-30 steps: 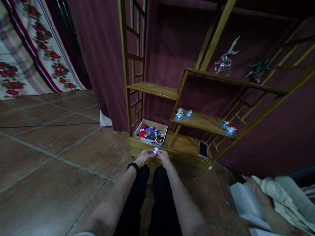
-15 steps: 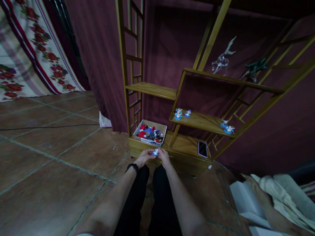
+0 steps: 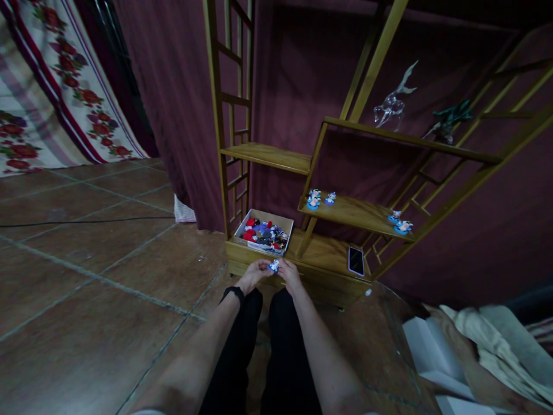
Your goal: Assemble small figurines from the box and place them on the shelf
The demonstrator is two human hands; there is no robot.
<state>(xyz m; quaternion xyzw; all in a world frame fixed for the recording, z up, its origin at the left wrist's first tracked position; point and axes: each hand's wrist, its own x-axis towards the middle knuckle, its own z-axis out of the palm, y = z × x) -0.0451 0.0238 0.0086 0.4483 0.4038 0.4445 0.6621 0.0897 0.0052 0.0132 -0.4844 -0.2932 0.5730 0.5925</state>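
A small white-and-blue figurine [image 3: 274,266] is held between my two hands, just in front of the low wooden base of the shelf. My left hand [image 3: 254,274] has its fingers closed on the figurine's left side. On the other side, my right hand [image 3: 290,273] pinches it too. Just beyond my hands, an open cardboard box [image 3: 259,246] holds several small figures in red, purple and black. Similar figurines [image 3: 313,202] stand at the left end of the middle shelf, with one [image 3: 330,198] close beside them. Two more [image 3: 403,227] are at its right end.
A wooden display shelf [image 3: 268,158] stands ahead. A phone [image 3: 356,261] lies on its base. Higher up are a clear glass animal ornament [image 3: 390,109] and a dark green ornament [image 3: 451,121]. White boxes [image 3: 434,351] and cloth lie at the right. A cable [image 3: 86,222] crosses the tiled floor.
The figurine appears slightly turned and a little higher between my fingers. My hands stay in nearly the same place, and the view shifts very slightly.
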